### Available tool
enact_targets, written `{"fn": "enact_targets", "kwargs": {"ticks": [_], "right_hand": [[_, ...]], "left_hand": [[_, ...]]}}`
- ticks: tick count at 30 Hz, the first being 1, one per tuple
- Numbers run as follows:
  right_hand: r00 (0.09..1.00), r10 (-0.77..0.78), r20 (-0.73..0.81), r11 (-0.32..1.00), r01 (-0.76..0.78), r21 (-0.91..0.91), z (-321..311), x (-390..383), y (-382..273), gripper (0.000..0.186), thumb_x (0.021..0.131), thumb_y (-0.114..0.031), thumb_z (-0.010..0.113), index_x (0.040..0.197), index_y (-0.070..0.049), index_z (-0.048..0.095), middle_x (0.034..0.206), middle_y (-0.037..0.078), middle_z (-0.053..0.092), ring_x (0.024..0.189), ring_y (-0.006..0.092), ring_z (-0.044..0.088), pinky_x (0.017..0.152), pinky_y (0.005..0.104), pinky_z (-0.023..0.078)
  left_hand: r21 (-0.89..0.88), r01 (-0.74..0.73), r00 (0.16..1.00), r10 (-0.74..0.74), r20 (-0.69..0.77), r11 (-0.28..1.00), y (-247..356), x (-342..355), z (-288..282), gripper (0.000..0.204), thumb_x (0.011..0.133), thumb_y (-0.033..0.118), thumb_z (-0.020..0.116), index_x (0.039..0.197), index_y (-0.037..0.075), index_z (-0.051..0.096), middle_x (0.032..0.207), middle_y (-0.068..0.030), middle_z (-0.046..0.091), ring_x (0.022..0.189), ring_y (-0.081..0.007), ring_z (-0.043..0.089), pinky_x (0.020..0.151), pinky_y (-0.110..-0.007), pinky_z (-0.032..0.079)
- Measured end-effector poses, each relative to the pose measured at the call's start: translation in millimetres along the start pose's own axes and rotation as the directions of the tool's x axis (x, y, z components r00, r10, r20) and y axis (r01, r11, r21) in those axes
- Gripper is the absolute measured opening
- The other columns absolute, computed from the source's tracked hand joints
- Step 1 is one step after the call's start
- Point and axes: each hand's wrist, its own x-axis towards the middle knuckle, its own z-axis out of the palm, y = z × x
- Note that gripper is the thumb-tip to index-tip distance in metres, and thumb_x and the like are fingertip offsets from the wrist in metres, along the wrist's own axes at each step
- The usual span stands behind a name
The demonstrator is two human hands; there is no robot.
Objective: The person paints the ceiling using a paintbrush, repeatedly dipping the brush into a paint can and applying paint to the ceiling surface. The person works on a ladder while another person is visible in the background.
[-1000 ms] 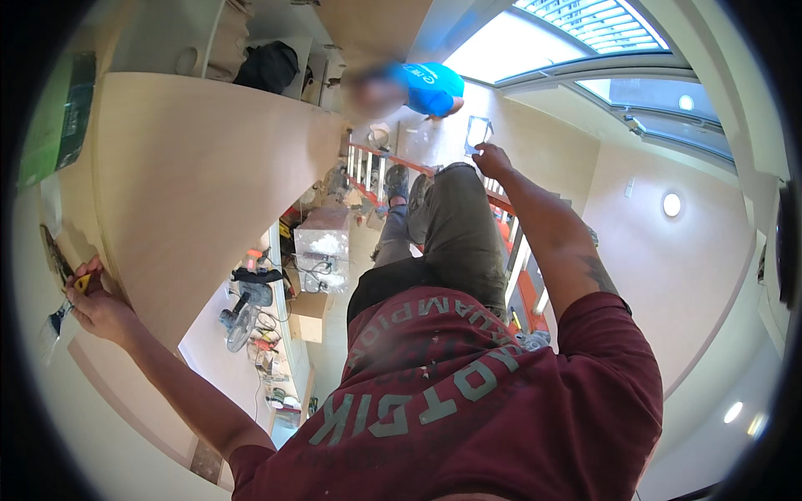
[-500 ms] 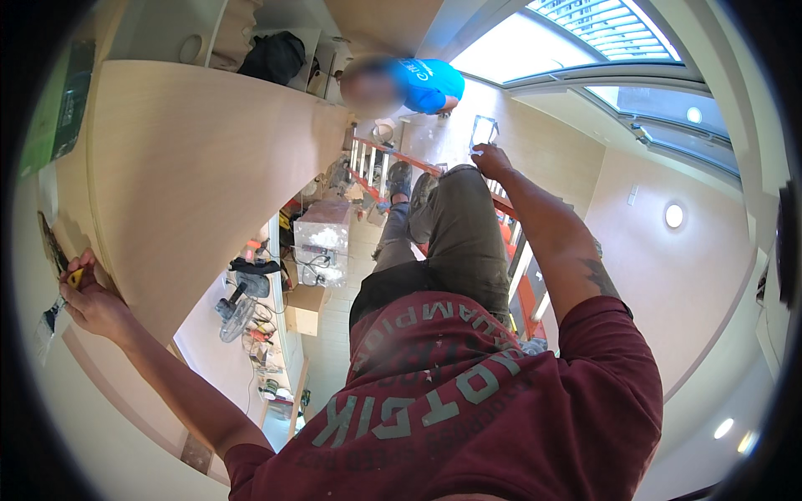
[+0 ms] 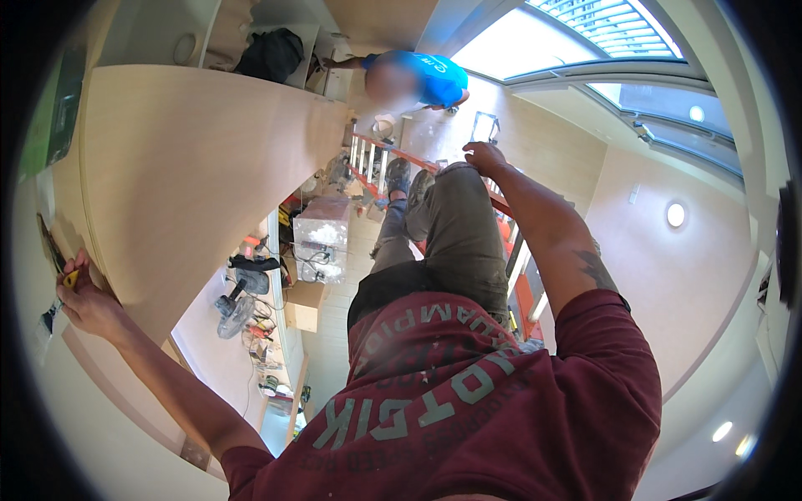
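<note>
At the far left, my left hand (image 3: 90, 305) is closed round a yellow-handled hand tool (image 3: 70, 280), raised beside the wood panel. Its dark working end (image 3: 52, 316) points down past the fingers; whether it is a blade or bristles I cannot tell. Just above that hand, a long dark gap or strip (image 3: 52, 240) runs along the pale surface. My right hand (image 3: 484, 157) is over my right knee (image 3: 458, 172), its fingers loosely curled and nothing visible in them. Whether it touches the knee is unclear.
Below me, a red ladder (image 3: 393, 150) with pale rungs stands by my legs. A person in a blue shirt (image 3: 430, 77) is at the far side. A dusty box (image 3: 322, 230), a fan (image 3: 236, 316) and cluttered tools lie lower left. The broad wood panel (image 3: 200, 150) fills the left.
The person in blue has shifted and now stretches an arm toward the open cupboard. My right hand has moved slightly left; my left hand keeps the tool at nearly the same spot.
</note>
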Motion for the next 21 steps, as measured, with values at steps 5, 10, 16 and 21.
{"fn": "enact_targets", "kwargs": {"ticks": [5, 10, 16, 21], "right_hand": [[1.000, 0.015, -0.011, 1.000, -0.015, -0.016, 1, 0, -13, 0.044, 0.091, -0.023, 0.060, 0.134, -0.015, 0.068, 0.134, 0.015, 0.068, 0.126, 0.0339, 0.063, 0.109, 0.0450, 0.048], [0.999, 0.037, -0.023, 0.998, -0.038, -0.040, 2, 0, -4, 0.048, 0.092, -0.016, 0.053, 0.138, -0.013, 0.065, 0.138, 0.015, 0.066, 0.130, 0.0330, 0.060, 0.112, 0.0443, 0.045], [0.994, 0.108, -0.002, 0.992, -0.107, -0.071, 6, 12, 24, 0.049, 0.091, -0.014, 0.051, 0.138, -0.013, 0.065, 0.137, 0.016, 0.066, 0.130, 0.0335, 0.061, 0.111, 0.0454, 0.046], [0.994, 0.111, 0.002, 0.992, -0.110, -0.066, 2, 5, 46, 0.045, 0.090, -0.021, 0.060, 0.133, -0.013, 0.068, 0.128, 0.018, 0.070, 0.120, 0.0356, 0.066, 0.105, 0.0445, 0.050]], "left_hand": [[0.120, 0.023, 0.998, -0.030, 0.060, 0.993, 8, -2, -2, 0.051, 0.114, 0.031, 0.031, 0.122, -0.015, 0.051, 0.117, -0.0311, 0.064, 0.111, -0.0425, 0.065, 0.108, -0.051, 0.051], [0.211, 0.107, 0.993, -0.114, 0.020, 0.971, 26, -8, 4, 0.052, 0.114, 0.029, 0.024, 0.127, -0.015, 0.050, 0.121, -0.0334, 0.065, 0.119, -0.0421, 0.062, 0.111, -0.051, 0.048], [0.410, 0.098, 0.995, -0.093, -0.033, 0.907, 54, -24, 43, 0.049, 0.113, 0.023, 0.027, 0.127, -0.021, 0.043, 0.120, -0.0374, 0.062, 0.114, -0.0444, 0.064, 0.110, -0.050, 0.050], [0.233, 0.087, 0.995, -0.094, 0.019, 0.968, 27, -3, 6, 0.049, 0.113, 0.023, 0.028, 0.124, -0.020, 0.046, 0.116, -0.0355, 0.063, 0.112, -0.0435, 0.065, 0.109, -0.051, 0.051]]}}
